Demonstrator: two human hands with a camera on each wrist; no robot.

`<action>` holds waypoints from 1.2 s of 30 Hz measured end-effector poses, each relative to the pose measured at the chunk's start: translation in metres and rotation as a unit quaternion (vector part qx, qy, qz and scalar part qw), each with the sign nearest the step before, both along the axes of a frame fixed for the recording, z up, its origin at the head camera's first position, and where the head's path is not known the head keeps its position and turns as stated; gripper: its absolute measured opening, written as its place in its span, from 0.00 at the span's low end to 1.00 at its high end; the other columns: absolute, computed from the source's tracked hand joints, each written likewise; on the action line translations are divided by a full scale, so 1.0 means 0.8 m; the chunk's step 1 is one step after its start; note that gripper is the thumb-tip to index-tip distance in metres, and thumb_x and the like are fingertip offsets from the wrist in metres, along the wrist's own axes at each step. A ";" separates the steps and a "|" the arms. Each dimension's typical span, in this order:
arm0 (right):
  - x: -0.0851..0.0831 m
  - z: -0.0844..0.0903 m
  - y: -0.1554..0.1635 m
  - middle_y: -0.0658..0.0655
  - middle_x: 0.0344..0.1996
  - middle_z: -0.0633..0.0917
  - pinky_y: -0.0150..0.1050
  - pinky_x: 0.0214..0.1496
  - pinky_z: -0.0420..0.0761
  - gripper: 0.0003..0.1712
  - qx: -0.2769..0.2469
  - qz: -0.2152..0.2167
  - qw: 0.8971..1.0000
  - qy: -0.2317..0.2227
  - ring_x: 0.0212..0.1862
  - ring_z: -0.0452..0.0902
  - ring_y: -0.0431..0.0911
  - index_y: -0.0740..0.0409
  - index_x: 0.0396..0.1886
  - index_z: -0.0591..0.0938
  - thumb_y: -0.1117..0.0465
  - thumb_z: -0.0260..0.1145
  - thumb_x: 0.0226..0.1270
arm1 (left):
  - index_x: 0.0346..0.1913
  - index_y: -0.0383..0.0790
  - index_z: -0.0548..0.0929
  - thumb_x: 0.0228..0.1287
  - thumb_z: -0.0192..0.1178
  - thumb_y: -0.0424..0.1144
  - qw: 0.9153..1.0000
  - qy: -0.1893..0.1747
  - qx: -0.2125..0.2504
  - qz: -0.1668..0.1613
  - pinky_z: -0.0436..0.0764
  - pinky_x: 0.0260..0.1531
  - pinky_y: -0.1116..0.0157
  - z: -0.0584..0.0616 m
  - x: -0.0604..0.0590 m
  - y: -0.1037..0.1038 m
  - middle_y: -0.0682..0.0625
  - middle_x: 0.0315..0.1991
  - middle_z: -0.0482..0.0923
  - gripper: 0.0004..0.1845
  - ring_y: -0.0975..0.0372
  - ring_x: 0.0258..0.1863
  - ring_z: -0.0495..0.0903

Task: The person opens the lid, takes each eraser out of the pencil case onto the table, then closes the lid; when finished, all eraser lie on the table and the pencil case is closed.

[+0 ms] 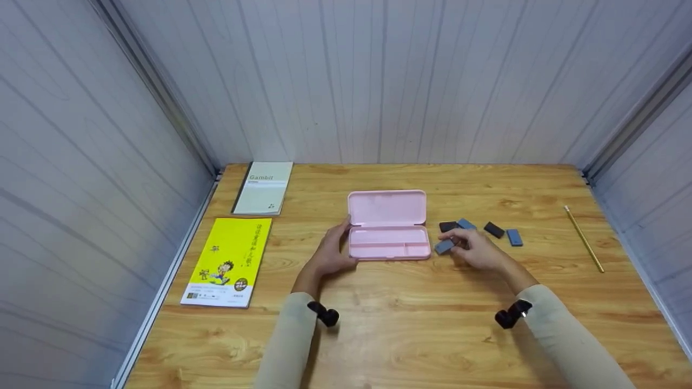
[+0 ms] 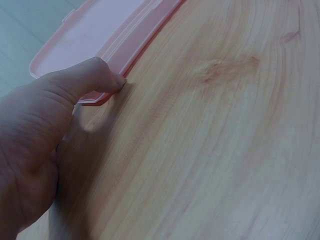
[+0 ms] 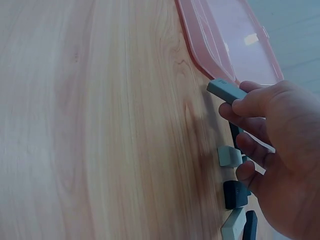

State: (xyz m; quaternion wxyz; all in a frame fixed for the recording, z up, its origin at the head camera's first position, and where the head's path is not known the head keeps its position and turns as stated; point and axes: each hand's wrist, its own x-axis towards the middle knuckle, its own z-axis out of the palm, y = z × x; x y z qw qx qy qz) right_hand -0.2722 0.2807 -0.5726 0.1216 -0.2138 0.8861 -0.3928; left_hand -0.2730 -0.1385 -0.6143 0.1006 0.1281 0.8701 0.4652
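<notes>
A pink pencil case (image 1: 388,251) lies with its lid (image 1: 387,208) tipped back; its tray has a long compartment and smaller ones in front. My left hand (image 1: 331,251) grips the case's left end, the thumb at the near corner in the left wrist view; the other fingers are mostly hidden there. Between thumb and fingers, my right hand (image 1: 478,251) pinches a grey-blue eraser (image 3: 227,91), held just above the table beside the case's right end. Behind that hand lie a black eraser (image 1: 447,227) and a blue eraser (image 1: 466,223), partly covered.
To the right are another black eraser (image 1: 494,229) and blue eraser (image 1: 514,237), then a gold pencil (image 1: 585,239). On the left lie a yellow book (image 1: 230,254) and a pale notebook (image 1: 265,189). Panel walls (image 1: 357,81) stand around the wooden table (image 1: 411,335).
</notes>
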 end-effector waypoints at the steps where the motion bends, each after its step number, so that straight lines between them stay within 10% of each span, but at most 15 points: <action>1: 0.000 -0.001 0.000 0.67 0.51 0.88 0.32 0.44 0.74 0.21 -0.001 0.003 1.000 0.002 0.43 0.73 0.44 0.63 0.68 0.87 0.74 0.65 0.80 | 0.94 0.46 0.51 0.55 0.80 0.39 1.000 0.000 -0.001 0.000 0.55 0.92 0.41 0.000 0.000 0.000 0.44 0.91 0.63 0.67 0.45 0.92 0.55; 36: -0.007 0.010 0.014 0.66 0.52 0.91 0.31 0.41 0.77 0.19 0.000 -0.050 0.999 0.016 0.40 0.77 0.41 0.62 0.68 0.88 0.67 0.69 0.82 | 0.94 0.44 0.51 0.55 0.80 0.37 1.000 0.005 0.007 -0.004 0.55 0.93 0.43 0.001 -0.001 0.000 0.45 0.90 0.64 0.67 0.45 0.91 0.56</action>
